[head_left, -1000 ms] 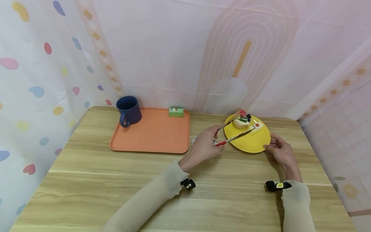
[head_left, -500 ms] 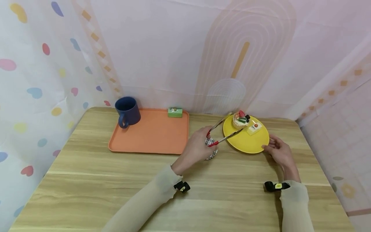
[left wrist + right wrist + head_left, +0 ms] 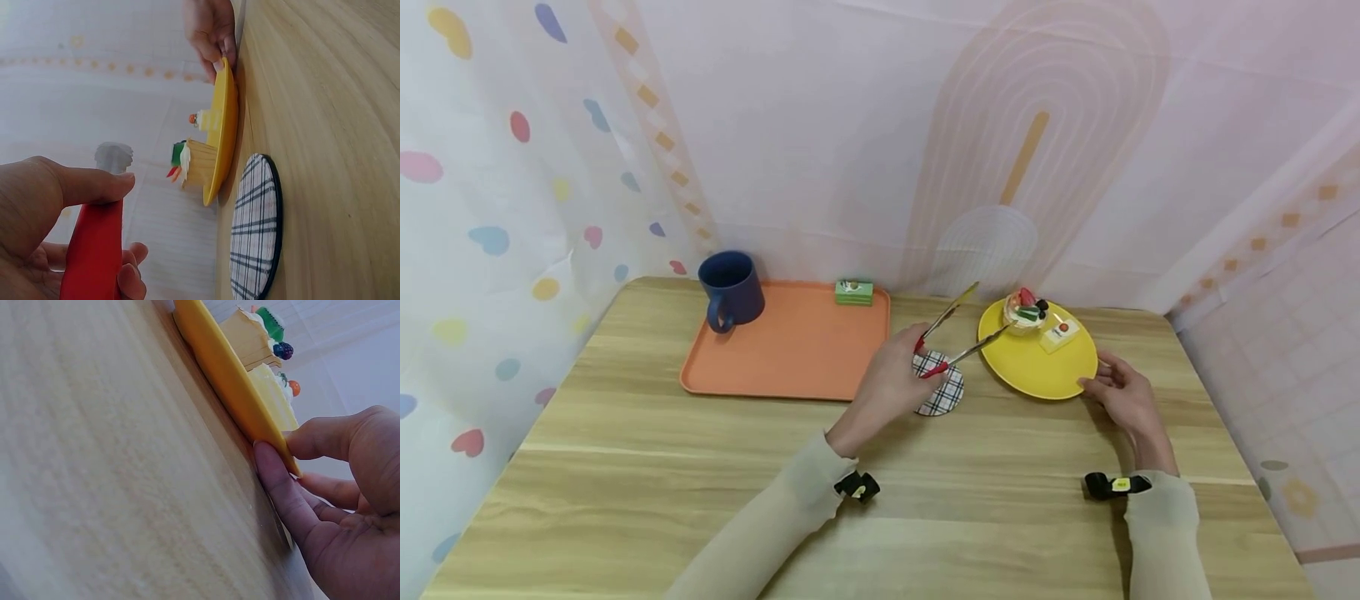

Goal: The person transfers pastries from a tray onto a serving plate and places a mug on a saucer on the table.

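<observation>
The left hand (image 3: 891,367) curls round the red grips of the metal tongs (image 3: 970,351), whose arms are spread wide with nothing between the tips, the nearer tip at the left side of the yellow plate (image 3: 1037,375). The right hand (image 3: 1122,392) pinches that plate's right-hand rim between thumb and fingers.

The tongs look light, stiff and springy; the red grips seem the surest hold, since the thin metal arms are probably slicker. The plate looks hard, smooth and light, likely to slide on the worktop (image 3: 962,517) if nudged, so a rim pinch like this one should steady it.

On the plate, the fruit tart (image 3: 1025,312) stands at the far left and the pale cake slice (image 3: 1060,336) just right of it. Both look light and firm; the tart is best taken low round its cup, clear of the fruit, the slice by its flat sides.

Left of the plate lies a checked coaster (image 3: 945,392); farther left, an orange tray (image 3: 797,350) bears a blue mug (image 3: 737,292) and a green cake (image 3: 853,293).
</observation>
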### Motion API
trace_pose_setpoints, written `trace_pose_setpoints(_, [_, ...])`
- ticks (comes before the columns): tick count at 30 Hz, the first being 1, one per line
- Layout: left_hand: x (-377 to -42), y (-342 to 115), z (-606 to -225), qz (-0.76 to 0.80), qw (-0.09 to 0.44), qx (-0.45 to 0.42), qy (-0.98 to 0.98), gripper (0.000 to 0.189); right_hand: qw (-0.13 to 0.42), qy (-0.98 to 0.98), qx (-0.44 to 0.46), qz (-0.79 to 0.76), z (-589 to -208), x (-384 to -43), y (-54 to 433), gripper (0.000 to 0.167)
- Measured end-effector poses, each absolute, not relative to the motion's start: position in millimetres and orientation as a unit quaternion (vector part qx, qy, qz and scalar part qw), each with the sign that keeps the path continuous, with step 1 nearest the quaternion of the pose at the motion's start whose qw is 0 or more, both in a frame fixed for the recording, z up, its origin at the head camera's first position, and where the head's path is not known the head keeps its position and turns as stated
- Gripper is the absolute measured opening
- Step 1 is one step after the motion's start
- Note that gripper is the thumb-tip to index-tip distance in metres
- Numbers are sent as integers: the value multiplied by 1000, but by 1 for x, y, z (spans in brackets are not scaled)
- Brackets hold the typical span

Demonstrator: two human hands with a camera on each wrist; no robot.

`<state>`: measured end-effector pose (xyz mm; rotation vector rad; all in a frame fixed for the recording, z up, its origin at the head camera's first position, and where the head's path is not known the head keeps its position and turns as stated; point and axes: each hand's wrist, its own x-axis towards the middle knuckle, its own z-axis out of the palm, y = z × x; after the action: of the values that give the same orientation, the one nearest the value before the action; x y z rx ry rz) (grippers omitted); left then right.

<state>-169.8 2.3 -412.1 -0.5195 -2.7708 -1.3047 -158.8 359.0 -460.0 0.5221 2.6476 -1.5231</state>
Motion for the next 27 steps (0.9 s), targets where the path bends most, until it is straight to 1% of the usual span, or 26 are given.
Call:
trace_pose_setpoints(9, [-167,-10,-417,-424,37,-158,-891,71,30,857,165,-488,-462,-155,359,74])
trace_pose_setpoints(14, [-167,-17,-419,-428,44,-154,-890,71,26,857,161,-489,-463,-154,359,73])
trace_pose_setpoints(21, [-170,-25,-417,-418,68,-152,-893,59,16,854,162,-494,-461,-158,360,72])
trace_pose_setpoints(27, [-172,-34,-415,-420,70,-131,-895,51,14,853,156,-498,-461,-158,360,72])
